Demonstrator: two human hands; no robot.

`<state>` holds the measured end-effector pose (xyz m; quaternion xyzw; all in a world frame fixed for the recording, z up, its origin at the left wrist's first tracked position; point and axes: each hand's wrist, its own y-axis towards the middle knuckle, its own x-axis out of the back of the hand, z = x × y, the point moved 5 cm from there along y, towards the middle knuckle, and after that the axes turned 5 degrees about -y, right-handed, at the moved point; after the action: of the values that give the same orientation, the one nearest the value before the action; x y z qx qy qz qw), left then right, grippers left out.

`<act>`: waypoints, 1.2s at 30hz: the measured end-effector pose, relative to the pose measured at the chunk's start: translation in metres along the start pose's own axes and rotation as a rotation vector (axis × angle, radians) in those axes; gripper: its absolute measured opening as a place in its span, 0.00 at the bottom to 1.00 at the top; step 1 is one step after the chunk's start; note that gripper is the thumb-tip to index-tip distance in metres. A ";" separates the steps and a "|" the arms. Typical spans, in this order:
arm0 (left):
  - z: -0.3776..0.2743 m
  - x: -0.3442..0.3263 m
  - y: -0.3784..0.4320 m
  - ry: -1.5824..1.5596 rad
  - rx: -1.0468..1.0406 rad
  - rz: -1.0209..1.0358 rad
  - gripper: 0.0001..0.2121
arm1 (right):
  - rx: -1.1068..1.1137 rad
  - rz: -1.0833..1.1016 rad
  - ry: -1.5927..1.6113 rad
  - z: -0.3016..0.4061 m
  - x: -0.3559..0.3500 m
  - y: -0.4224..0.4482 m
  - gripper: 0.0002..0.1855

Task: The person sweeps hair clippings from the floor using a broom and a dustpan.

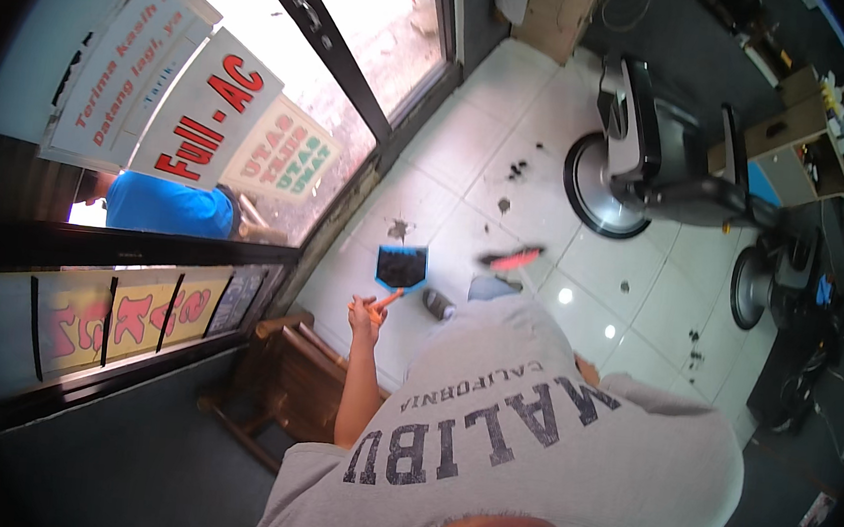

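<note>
My left hand (366, 314) is closed around the orange handle (391, 302) of a blue-rimmed dustpan (425, 267). The pan lies on the tiled floor, its inside filled with dark material that looks like hair. To its right is a blurred red and black object (516, 260), possibly a broom head; what holds it is hidden. My right hand is out of view; only a bit of skin shows beside the grey shirt. Dark clumps (517, 169), apparently hair, lie scattered on the white tiles. A dark shoe (436, 304) stands just below the pan.
Barber chairs with round metal bases (609, 193) stand at the right, near a wooden cabinet (793, 157). A brown wooden chair (299, 373) is close to my left arm. Glass door panels with black frames (130, 245) and signs border the left; a person in blue is beyond them.
</note>
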<state>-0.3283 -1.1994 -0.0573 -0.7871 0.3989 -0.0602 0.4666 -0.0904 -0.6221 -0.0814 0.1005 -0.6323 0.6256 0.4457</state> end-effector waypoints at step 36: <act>0.039 -0.198 0.042 0.020 -0.038 -0.215 0.25 | -0.218 0.468 0.970 0.205 0.343 0.324 0.07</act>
<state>-0.4680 -1.0472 -0.0573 -0.8334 0.3177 -0.1101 0.4387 -0.6024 -0.5913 -0.0351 -0.3898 -0.4209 0.6134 0.5428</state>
